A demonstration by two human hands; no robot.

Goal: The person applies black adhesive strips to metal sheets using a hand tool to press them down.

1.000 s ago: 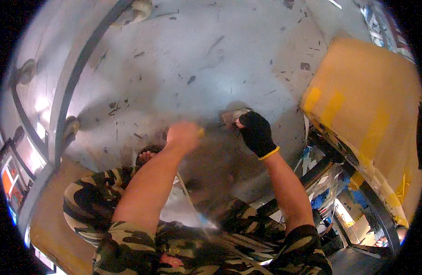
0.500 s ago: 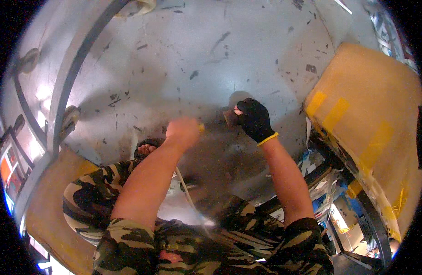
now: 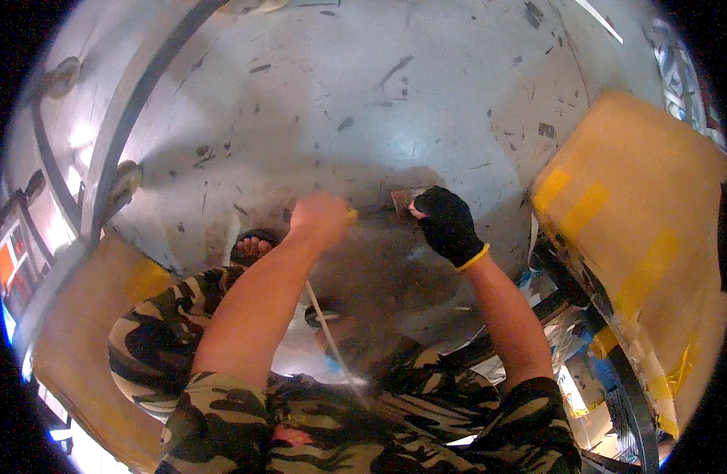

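Note:
My bare left hand (image 3: 320, 219), slightly blurred, is closed around a tool whose yellow handle end (image 3: 351, 215) pokes out on the right. A thin dark shaft seems to run from there toward my other hand; its kind cannot be made out. My right hand (image 3: 450, 225) wears a black glove with a yellow cuff, its bare fingertips pinching a small flat brownish piece (image 3: 400, 204). A gap separates the two hands, and both are over the grey floor, in front of my body.
Large cardboard boxes with yellow tape stand at right (image 3: 616, 182) and lower left (image 3: 95, 316). A grey metal frame (image 3: 130, 103) with casters curves along the left. My sandalled foot (image 3: 255, 246) is beside my left forearm. A pale cord (image 3: 325, 328) hangs below. Dark scraps dot the floor (image 3: 300, 87).
My right hand has shifted slightly right and down in the picture, and more of the brownish piece shows. My left hand keeps its grip and nearly the same place. The whole view has shifted slightly.

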